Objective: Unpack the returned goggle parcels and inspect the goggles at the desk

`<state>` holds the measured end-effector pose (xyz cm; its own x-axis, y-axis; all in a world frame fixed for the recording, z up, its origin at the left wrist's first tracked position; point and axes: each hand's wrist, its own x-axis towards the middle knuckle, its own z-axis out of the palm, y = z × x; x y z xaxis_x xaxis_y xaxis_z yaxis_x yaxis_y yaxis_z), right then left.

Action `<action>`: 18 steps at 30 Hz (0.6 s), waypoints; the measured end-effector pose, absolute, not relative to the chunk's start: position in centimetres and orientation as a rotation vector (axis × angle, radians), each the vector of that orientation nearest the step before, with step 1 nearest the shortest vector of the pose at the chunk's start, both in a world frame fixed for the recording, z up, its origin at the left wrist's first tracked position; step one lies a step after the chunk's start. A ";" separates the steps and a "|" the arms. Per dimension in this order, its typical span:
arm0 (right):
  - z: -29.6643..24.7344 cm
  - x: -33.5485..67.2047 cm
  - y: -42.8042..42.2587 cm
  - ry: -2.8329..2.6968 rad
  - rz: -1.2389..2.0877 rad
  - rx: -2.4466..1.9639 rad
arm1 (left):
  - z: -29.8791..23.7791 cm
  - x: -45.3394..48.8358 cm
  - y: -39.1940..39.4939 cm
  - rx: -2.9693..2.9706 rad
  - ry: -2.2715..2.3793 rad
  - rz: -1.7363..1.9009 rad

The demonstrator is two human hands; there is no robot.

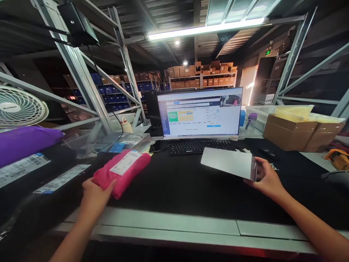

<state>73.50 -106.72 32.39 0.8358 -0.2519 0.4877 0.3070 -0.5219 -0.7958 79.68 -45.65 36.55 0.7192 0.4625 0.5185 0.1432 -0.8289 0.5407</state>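
A pink bagged parcel [124, 171] with a white label lies on the black desk mat [185, 185], left of centre. My left hand [95, 196] grips its near end, fingers closed on the bag. My right hand [265, 178] holds a flat white and grey mailer bag [229, 162] by its right edge, lifted slightly above the mat in front of the keyboard [201, 146].
A monitor [201, 112] stands behind the keyboard. Cardboard boxes [300, 133] sit at the right, a purple parcel [27, 142] and black labelled parcels [40, 182] at the left, with a fan [19, 107] behind. Metal shelving frames both sides.
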 end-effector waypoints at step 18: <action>34.9 73.7 -105.0 -0.076 -0.303 -1.392 | 36.4 81.6 -69.7 1.741 -0.671 0.022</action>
<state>73.74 -104.96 34.88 0.9589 -0.1661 0.2300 0.2546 0.1460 -0.9560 81.59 -69.70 36.43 0.8329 -0.4221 0.3580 -0.4442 -0.1238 0.8874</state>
